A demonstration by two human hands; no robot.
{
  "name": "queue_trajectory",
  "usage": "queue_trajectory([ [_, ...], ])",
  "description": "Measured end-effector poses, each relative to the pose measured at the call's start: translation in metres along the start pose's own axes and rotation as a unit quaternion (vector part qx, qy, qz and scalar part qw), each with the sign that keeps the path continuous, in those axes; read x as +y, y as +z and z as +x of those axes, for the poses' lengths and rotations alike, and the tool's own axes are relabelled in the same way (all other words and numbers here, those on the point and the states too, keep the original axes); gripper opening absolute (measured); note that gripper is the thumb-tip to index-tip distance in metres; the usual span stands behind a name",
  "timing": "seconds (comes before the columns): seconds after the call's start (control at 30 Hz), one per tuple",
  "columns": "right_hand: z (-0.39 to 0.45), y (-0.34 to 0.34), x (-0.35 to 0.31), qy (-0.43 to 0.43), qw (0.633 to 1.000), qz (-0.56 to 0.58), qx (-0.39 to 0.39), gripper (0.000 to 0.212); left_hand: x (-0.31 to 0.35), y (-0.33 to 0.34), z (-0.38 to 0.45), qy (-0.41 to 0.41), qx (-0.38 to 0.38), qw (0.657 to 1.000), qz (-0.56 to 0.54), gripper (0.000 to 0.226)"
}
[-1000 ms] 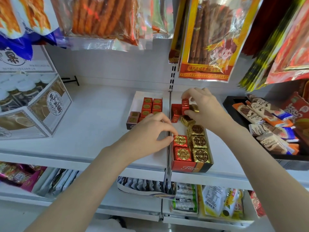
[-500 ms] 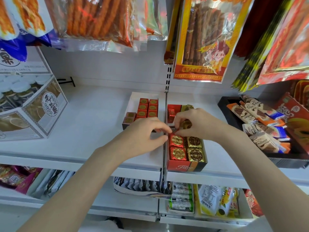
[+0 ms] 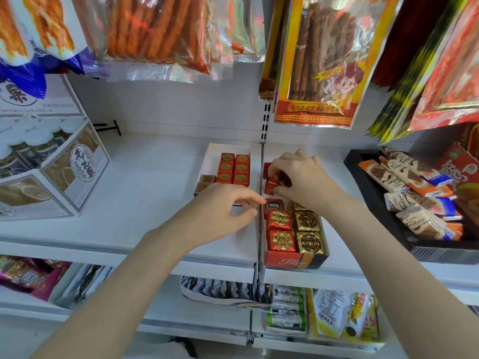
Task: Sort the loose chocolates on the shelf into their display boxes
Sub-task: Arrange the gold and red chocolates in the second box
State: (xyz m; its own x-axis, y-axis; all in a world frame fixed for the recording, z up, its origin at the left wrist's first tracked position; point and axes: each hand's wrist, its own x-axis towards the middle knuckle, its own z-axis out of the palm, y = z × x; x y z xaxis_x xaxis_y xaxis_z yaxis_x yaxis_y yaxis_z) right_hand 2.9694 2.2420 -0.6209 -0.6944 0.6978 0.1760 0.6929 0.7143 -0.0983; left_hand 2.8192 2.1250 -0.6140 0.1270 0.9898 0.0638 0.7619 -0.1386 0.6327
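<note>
White shop shelf [image 3: 145,193], snack bags hanging overhead. Right hand [image 3: 302,177] pinches a red foil chocolate [image 3: 272,184] over the back of the red Fileo display box [image 3: 294,261]. Left hand [image 3: 228,208], at its 9 o'clock, pinches the box's left wall.

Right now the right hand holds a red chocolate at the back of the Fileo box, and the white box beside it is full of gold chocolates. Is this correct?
Not quite. In the head view the white box holds red chocolates, not gold, and is only partly filled. The right hand does hold a red chocolate at the back of the Fileo box.
</note>
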Motion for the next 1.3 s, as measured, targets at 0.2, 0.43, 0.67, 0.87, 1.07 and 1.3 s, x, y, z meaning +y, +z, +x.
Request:
queue_trajectory([
  [0.2,-0.002,0.002,0.000,0.019,0.999,0.047,0.012,0.019,0.000,0.000,0.001,0.002,-0.002,1.000,-0.002,0.026],
  [0.43,-0.013,-0.036,0.003,-0.013,0.981,0.188,-0.038,0.022,-0.001,0.000,0.002,0.001,-0.010,1.000,0.002,0.025],
  [0.67,-0.015,-0.028,-0.003,-0.049,0.981,0.142,-0.124,0.023,0.001,0.001,0.001,0.001,-0.004,1.000,0.002,0.025],
  [0.87,-0.015,-0.027,-0.003,-0.035,0.976,0.185,-0.111,0.033,0.001,0.001,0.001,-0.001,-0.002,1.000,-0.005,0.024],
  [1.07,-0.015,-0.027,-0.001,-0.026,0.974,0.175,-0.139,0.040,0.002,0.001,0.001,-0.001,-0.009,1.000,-0.002,0.025],
  [1.3,-0.014,-0.029,0.002,-0.028,0.981,0.156,-0.115,0.019,0.001,0.000,0.000,-0.005,-0.009,1.000,0.001,0.025],
])
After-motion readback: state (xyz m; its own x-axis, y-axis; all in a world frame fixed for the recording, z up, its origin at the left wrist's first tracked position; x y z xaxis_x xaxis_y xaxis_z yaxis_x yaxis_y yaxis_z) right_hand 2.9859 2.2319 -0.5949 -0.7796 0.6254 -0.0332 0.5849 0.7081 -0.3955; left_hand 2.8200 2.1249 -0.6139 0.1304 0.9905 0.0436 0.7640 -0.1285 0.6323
